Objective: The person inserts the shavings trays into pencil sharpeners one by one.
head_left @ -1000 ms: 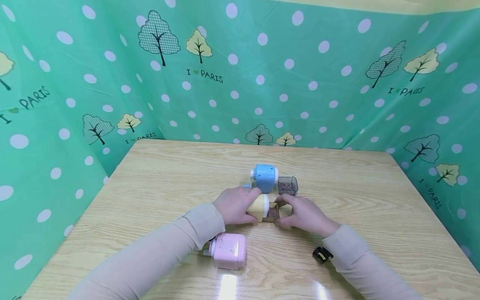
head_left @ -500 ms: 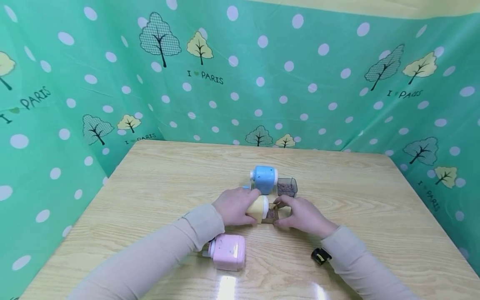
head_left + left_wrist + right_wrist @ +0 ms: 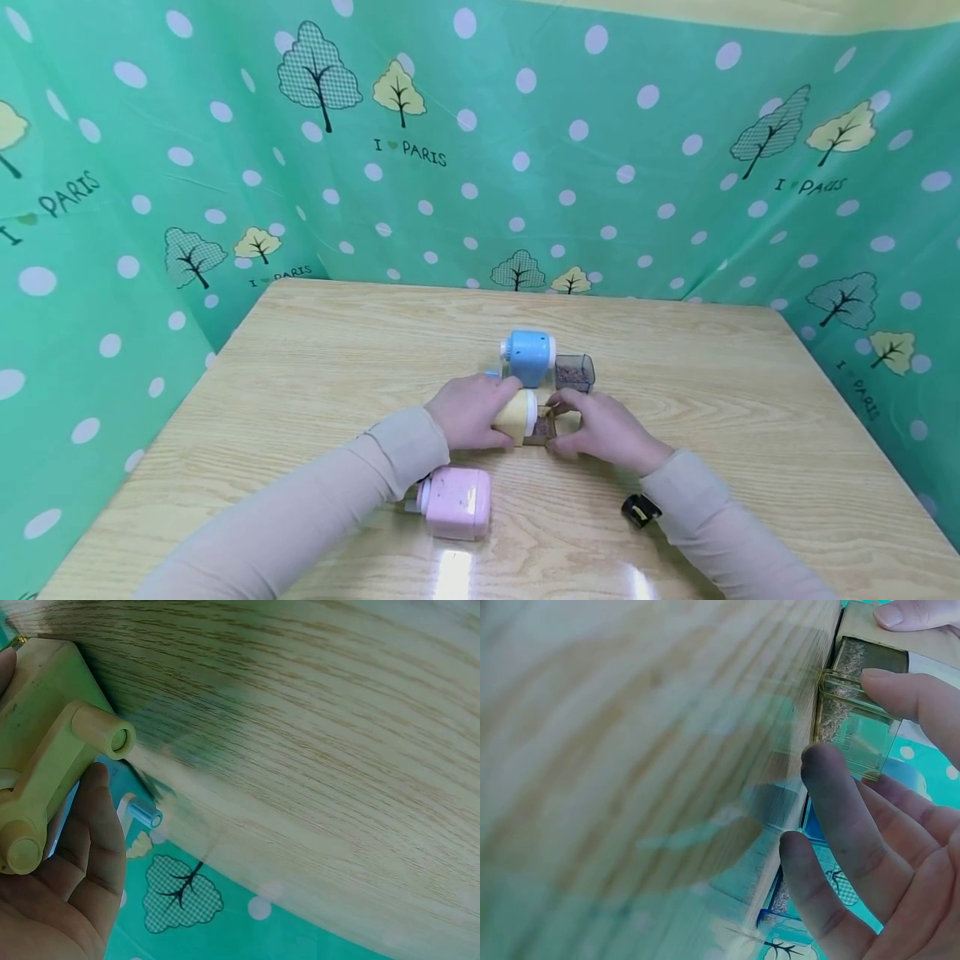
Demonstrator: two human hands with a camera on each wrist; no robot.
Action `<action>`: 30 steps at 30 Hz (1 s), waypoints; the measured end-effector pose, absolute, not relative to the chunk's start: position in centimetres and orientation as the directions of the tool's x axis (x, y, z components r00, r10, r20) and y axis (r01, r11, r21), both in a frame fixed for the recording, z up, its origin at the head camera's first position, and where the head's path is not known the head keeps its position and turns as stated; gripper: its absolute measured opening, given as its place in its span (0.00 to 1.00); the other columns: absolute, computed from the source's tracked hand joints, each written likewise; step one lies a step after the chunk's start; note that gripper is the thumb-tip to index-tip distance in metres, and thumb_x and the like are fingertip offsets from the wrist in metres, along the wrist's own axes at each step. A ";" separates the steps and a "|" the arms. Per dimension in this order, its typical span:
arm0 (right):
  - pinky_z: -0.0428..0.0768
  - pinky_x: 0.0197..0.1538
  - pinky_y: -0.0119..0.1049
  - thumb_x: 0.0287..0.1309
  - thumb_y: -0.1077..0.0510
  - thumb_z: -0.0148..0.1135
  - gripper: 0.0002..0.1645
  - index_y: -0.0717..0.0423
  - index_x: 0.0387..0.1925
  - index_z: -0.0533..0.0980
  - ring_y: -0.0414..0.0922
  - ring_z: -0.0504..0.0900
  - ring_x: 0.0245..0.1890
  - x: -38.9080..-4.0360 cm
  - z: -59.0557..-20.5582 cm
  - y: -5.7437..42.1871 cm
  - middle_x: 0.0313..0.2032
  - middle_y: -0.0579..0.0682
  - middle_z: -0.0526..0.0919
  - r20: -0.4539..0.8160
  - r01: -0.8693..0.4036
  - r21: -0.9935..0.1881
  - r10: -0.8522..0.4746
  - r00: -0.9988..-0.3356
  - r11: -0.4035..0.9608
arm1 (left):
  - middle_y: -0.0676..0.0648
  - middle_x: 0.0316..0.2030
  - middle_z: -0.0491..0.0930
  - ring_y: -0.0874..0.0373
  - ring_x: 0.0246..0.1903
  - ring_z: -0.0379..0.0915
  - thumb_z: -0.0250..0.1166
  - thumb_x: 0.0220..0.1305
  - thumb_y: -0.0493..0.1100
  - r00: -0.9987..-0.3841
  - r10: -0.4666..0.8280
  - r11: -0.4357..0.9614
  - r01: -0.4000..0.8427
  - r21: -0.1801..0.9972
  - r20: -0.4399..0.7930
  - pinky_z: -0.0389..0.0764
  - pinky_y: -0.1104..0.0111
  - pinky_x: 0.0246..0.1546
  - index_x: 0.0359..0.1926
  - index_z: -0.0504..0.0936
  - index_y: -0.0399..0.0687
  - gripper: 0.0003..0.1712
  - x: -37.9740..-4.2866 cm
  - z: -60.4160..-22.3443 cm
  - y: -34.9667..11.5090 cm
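The left grip [image 3: 468, 412] holds the yellow sharpener [image 3: 512, 418] on the tabletop [image 3: 360, 350], near the blue sharpener [image 3: 529, 358]; the right grip [image 3: 611, 432] pinches its clear drawer [image 3: 859, 739] (shavings [image 3: 542, 427] inside). A sudden jerk could spill them.

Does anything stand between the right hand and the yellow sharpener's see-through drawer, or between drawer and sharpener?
Nothing visible does: the right hand touches the drawer, which meets the yellow sharpener directly. The blue sharpener stands behind, not between.
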State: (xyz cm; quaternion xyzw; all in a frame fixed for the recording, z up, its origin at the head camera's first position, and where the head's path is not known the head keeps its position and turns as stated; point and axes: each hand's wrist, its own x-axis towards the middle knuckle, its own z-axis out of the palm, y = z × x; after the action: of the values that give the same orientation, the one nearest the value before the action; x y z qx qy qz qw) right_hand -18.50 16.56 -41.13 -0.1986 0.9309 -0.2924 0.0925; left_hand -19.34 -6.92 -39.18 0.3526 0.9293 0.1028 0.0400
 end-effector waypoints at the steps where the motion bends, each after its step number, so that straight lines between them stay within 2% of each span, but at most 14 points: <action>1: 0.81 0.50 0.49 0.44 0.50 0.77 0.32 0.57 0.53 0.80 0.49 0.85 0.47 -18.5 -41.2 16.6 0.50 0.55 0.88 -0.055 -0.320 -0.580 -0.427 -0.902 0.749 | 0.51 0.38 0.82 0.59 0.35 0.76 0.75 0.47 0.60 -0.749 0.663 0.731 0.646 0.219 -0.003 0.80 0.64 0.33 0.54 0.74 0.49 0.37 -19.3 -39.1 -6.9; 7: 0.80 0.55 0.52 0.44 0.50 0.77 0.31 0.56 0.52 0.81 0.54 0.84 0.52 -18.7 -41.2 16.6 0.49 0.55 0.88 -0.042 -0.340 -0.578 -0.443 -0.896 0.742 | 0.52 0.37 0.81 0.59 0.34 0.75 0.75 0.47 0.59 -0.748 0.664 0.729 0.647 0.222 0.001 0.80 0.64 0.32 0.52 0.74 0.50 0.35 -19.4 -39.1 -6.8; 19: 0.82 0.53 0.49 0.44 0.50 0.77 0.31 0.56 0.51 0.81 0.51 0.85 0.50 -18.7 -41.1 16.2 0.48 0.54 0.88 -0.038 -0.348 -0.580 -0.451 -0.892 0.737 | 0.52 0.36 0.81 0.60 0.34 0.74 0.75 0.47 0.60 -0.745 0.667 0.725 0.653 0.219 0.009 0.80 0.64 0.30 0.53 0.74 0.51 0.35 -19.6 -39.4 -6.8; 30: 0.80 0.56 0.50 0.44 0.50 0.78 0.31 0.55 0.51 0.81 0.52 0.85 0.52 -18.7 -41.1 15.8 0.48 0.52 0.88 -0.033 -0.357 -0.567 -0.454 -0.890 0.742 | 0.52 0.37 0.80 0.60 0.34 0.74 0.75 0.47 0.60 -0.747 0.664 0.728 0.647 0.225 0.001 0.79 0.64 0.31 0.53 0.74 0.51 0.35 -19.6 -39.3 -6.8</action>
State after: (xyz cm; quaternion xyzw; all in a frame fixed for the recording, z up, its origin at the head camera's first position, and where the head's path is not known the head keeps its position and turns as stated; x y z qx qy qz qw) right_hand -18.73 15.77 -41.05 -0.2183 0.9293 -0.2853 0.0850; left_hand -19.55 -6.83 -39.35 0.3531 0.9287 0.1061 0.0398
